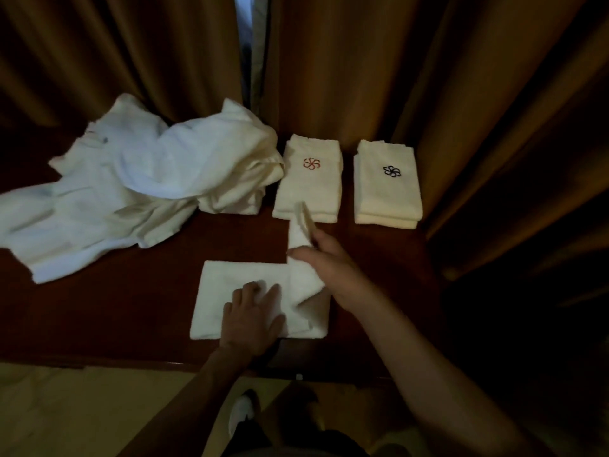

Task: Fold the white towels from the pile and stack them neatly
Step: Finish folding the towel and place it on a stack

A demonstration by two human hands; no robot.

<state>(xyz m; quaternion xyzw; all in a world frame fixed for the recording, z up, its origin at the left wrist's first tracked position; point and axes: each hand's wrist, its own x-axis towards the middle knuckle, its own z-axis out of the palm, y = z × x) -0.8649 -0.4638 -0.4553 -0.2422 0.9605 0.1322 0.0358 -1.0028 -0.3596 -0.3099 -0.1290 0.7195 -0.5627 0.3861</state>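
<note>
Dark wooden table (148,311) carries the towel (230,285) lengthwise across both hands; left hand (252,319) presses flat, open; right hand (324,262) pinches its raised far-right end.

Soft matt terry cloth towel (230,291), embroidered cloth stacks (308,179), polished dark wood desk (148,308), heavy matt fabric curtains (362,77)

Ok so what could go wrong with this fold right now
1. The right hand pinches the white towel's raised flap close to the folded stack with the red emblem; swinging it over might nudge that stack askew.
2. The left hand pins only the middle, so the towel's edges may land uneven.
</note>
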